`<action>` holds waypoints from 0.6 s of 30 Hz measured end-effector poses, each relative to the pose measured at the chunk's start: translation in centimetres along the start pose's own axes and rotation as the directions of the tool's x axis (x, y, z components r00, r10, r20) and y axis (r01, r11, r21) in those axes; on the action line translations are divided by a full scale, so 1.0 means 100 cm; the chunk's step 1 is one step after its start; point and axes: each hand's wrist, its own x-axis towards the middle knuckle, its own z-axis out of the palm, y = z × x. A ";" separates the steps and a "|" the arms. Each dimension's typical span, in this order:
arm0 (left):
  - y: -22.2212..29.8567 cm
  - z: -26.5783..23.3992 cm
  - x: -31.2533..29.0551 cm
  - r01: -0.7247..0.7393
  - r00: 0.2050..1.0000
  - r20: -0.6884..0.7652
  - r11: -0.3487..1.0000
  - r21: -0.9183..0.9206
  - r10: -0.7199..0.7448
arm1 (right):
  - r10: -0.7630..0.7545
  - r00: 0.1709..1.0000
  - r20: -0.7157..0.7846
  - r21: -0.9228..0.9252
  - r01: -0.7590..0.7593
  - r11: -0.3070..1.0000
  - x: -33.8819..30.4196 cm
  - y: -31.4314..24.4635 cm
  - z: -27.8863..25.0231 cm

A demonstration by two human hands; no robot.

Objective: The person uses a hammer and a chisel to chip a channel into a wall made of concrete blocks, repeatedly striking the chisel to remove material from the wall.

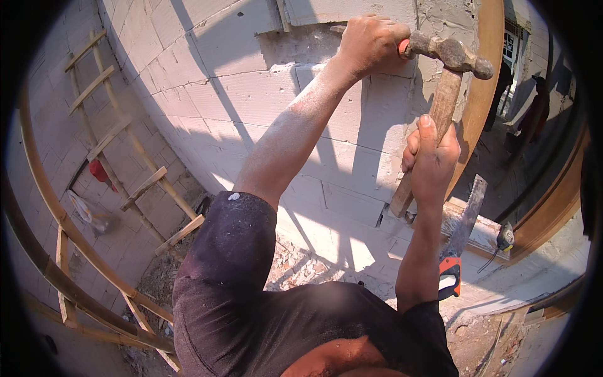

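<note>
High on the block wall (251, 103), my left hand (370, 47) is closed round a chisel whose red handle end (403, 49) sticks out on the right. The chisel's metal tip (337, 28) shows on the left, by a rough recess (292, 47) cut into the pale blocks. My right hand (432, 151) grips the wooden handle of a hammer (442, 100), thumb laid along it. The hammer's worn metal head lies against or just beside the red handle end; I cannot tell whether they touch. White dust covers my left forearm.
A handsaw (463, 220) with an orange and black handle stands by my right forearm. A tape measure (505, 237) sits on the ledge beside a wooden frame (480, 94). Wooden ladders (103, 144) lean at left; rubble (301, 261) covers the ground. People (537, 110) stand beyond the opening.
</note>
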 end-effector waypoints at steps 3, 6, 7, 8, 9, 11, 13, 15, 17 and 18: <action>-0.010 -0.002 0.000 0.029 0.997 -0.070 0.999 -0.036 -0.031 | -0.083 0.994 -0.070 0.066 0.088 0.994 -0.017 0.005 -0.003; -0.008 0.003 0.002 0.011 0.999 -0.042 1.000 -0.006 -0.011 | -0.179 0.960 -0.213 0.187 0.220 0.958 -0.033 0.008 0.004; -0.007 0.007 -0.002 0.009 1.000 -0.025 1.000 -0.014 -0.009 | -0.253 0.935 -0.250 0.200 0.306 0.931 -0.030 0.011 0.008; -0.010 0.010 -0.012 0.223 0.956 0.194 0.975 0.018 -0.222 | -0.320 0.904 -0.284 0.217 0.385 0.897 -0.029 0.015 0.014; -0.013 0.019 -0.019 0.417 0.826 0.378 0.905 0.088 -0.418 | -0.319 0.895 -0.312 0.274 0.406 0.872 -0.027 0.021 0.024; -0.020 0.032 -0.022 0.369 0.898 0.255 0.929 0.010 -0.359 | -0.272 0.942 -0.199 0.135 0.301 0.944 -0.008 0.030 0.032; -0.016 0.038 -0.031 0.412 0.880 0.264 0.911 -0.005 -0.396 | -0.036 0.999 -0.013 0.179 0.038 0.983 -0.010 0.021 0.020; -0.004 0.015 -0.015 0.379 0.884 0.286 0.925 0.024 -0.370 | -0.126 0.982 -0.138 0.201 0.153 0.968 -0.018 0.023 0.020; -0.006 0.018 -0.010 0.356 0.887 0.292 0.932 0.062 -0.358 | -0.328 0.891 -0.314 0.281 0.417 0.864 -0.016 0.035 0.033; -0.017 0.031 -0.028 0.399 0.887 0.248 0.917 0.011 -0.389 | -0.322 0.901 -0.291 0.295 0.404 0.866 -0.015 0.031 0.036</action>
